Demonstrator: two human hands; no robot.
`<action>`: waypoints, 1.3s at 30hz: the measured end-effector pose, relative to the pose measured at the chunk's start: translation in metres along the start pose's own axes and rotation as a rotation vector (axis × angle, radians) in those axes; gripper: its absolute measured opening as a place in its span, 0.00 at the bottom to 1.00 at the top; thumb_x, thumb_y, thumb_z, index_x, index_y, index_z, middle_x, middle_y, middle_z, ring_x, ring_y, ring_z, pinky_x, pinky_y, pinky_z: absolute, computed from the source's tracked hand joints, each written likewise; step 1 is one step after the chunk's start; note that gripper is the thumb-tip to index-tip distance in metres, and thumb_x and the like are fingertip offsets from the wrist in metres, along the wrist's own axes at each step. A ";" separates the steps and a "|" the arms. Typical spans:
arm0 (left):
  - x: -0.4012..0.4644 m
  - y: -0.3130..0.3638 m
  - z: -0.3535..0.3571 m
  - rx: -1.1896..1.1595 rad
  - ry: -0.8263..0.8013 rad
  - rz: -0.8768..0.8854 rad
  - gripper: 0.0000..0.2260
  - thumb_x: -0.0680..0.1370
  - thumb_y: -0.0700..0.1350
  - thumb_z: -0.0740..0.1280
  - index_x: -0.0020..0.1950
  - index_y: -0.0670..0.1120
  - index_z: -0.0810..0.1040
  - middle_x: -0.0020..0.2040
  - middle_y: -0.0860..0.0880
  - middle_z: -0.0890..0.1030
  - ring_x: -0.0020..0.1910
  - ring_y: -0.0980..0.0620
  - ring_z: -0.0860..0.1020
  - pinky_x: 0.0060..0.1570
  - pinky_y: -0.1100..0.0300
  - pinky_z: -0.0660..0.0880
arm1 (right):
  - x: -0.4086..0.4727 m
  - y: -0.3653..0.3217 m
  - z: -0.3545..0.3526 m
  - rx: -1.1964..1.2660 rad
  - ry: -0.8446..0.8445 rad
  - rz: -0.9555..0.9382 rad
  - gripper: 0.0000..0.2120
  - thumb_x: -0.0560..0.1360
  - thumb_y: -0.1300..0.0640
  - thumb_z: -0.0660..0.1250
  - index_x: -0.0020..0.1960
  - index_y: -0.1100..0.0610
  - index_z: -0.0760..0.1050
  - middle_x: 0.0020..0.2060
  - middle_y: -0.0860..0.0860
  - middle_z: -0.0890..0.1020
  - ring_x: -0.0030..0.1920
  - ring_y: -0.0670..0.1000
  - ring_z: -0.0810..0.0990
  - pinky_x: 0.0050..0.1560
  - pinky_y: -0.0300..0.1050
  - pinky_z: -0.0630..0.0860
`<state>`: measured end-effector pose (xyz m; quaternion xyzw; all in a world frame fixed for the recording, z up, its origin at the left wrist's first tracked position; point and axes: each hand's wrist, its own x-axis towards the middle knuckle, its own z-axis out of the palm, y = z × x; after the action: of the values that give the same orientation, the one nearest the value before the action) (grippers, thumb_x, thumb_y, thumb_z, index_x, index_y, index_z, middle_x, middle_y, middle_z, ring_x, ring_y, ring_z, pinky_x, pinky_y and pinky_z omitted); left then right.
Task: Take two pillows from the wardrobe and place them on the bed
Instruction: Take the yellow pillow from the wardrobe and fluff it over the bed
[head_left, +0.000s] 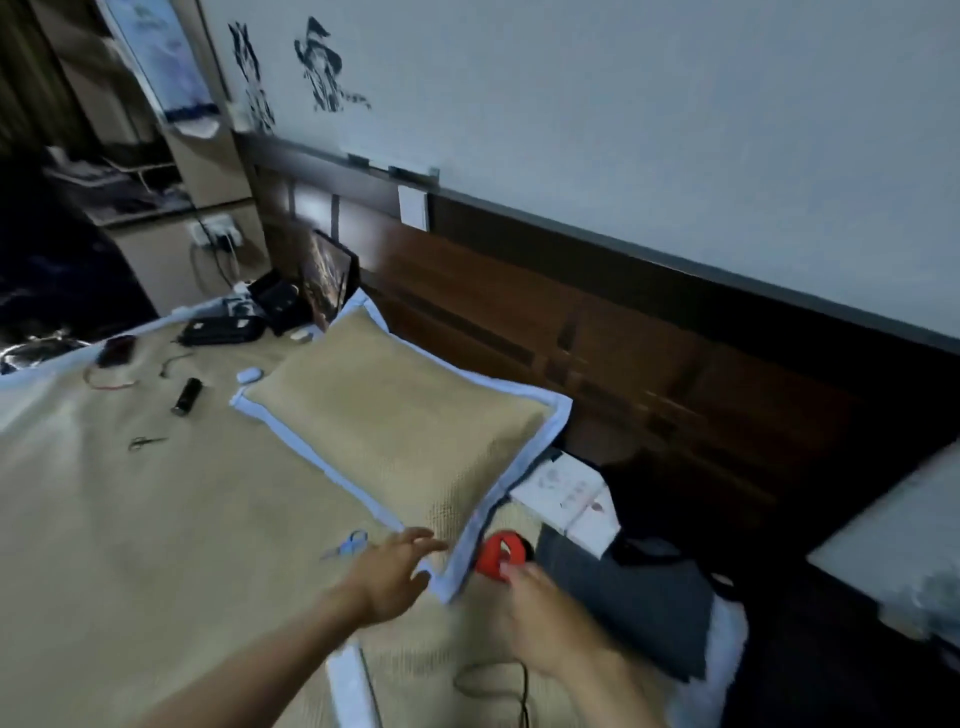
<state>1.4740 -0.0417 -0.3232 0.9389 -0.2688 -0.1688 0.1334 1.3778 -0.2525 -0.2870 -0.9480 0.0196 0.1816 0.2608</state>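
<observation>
1. The tan woven pillow with pale blue border (400, 421) lies on the bed (130, 519), at twelve o'clock from my hands.
2. My left hand (387, 577) is spread open, empty, at its near corner.
3. My right hand (540, 613) is blurred; I cannot tell its grip.
4. I should square the pillow to the dark wooden headboard (597, 332), then fetch the second.

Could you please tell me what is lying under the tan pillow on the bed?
The pillow lies on the woven bed mat; its right corner overlaps a white box. Anything beneath its middle is hidden.
</observation>
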 end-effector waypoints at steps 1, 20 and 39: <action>-0.022 0.026 -0.010 0.010 0.015 0.003 0.21 0.81 0.47 0.61 0.75 0.53 0.67 0.76 0.51 0.65 0.72 0.50 0.67 0.68 0.55 0.66 | -0.028 0.008 -0.011 -0.012 0.052 -0.012 0.24 0.79 0.53 0.62 0.74 0.52 0.62 0.69 0.51 0.69 0.65 0.55 0.72 0.62 0.51 0.73; -0.183 0.324 -0.031 0.050 0.071 0.255 0.21 0.79 0.53 0.62 0.72 0.53 0.68 0.67 0.52 0.72 0.65 0.50 0.71 0.63 0.54 0.70 | -0.354 0.099 -0.069 -0.151 0.293 0.320 0.27 0.79 0.50 0.62 0.75 0.56 0.60 0.70 0.54 0.68 0.68 0.56 0.69 0.64 0.51 0.71; -0.469 0.521 0.031 0.151 -0.029 1.033 0.22 0.75 0.56 0.60 0.68 0.54 0.70 0.63 0.51 0.73 0.60 0.46 0.73 0.55 0.49 0.71 | -0.707 -0.016 0.065 0.051 0.938 0.905 0.26 0.74 0.52 0.69 0.70 0.50 0.66 0.64 0.48 0.73 0.64 0.51 0.72 0.62 0.49 0.73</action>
<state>0.8475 -0.2161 -0.0582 0.6883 -0.7103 -0.0741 0.1277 0.6986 -0.2471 -0.0804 -0.8182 0.5330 -0.1599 0.1448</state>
